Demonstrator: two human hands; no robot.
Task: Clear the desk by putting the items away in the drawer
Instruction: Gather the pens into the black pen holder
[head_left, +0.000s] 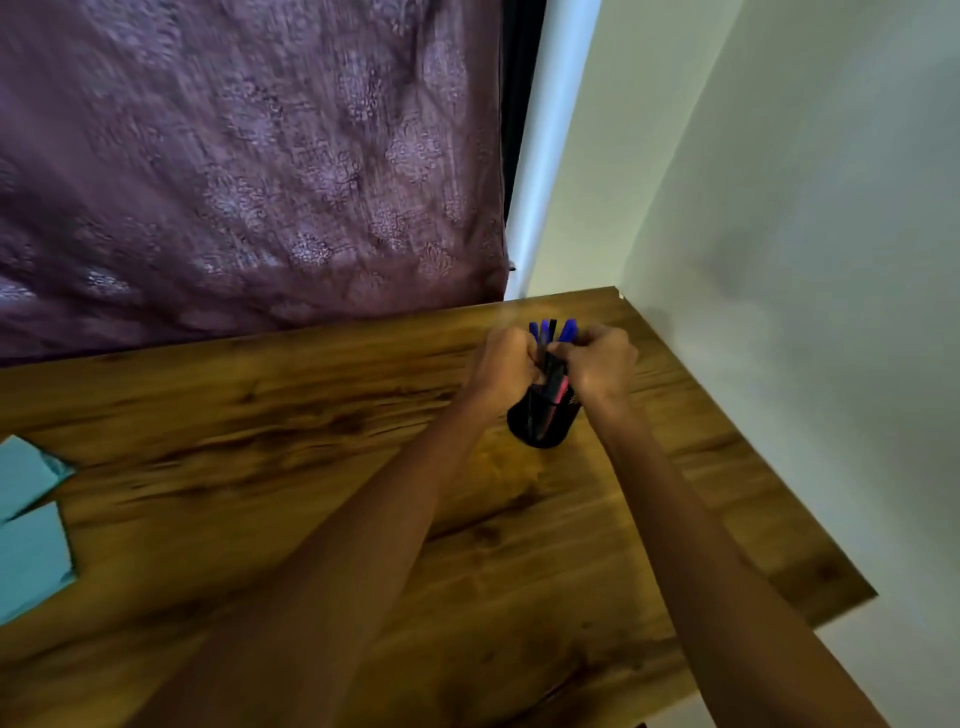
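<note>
Both hands, left hand (506, 364) and right hand (600, 364), grip blue-capped pens (553, 332) bunched above black mesh pen cup (543, 415) on wooden table (311, 415).

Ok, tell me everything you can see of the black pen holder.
The black pen holder is a round cup of what looks like dark wire mesh, standing on the wooden desk near its far right corner. Blue-capped pens stick out of its top, and something pink shows through the mesh. The left hand and right hand close around the pens just above its rim.
</note>
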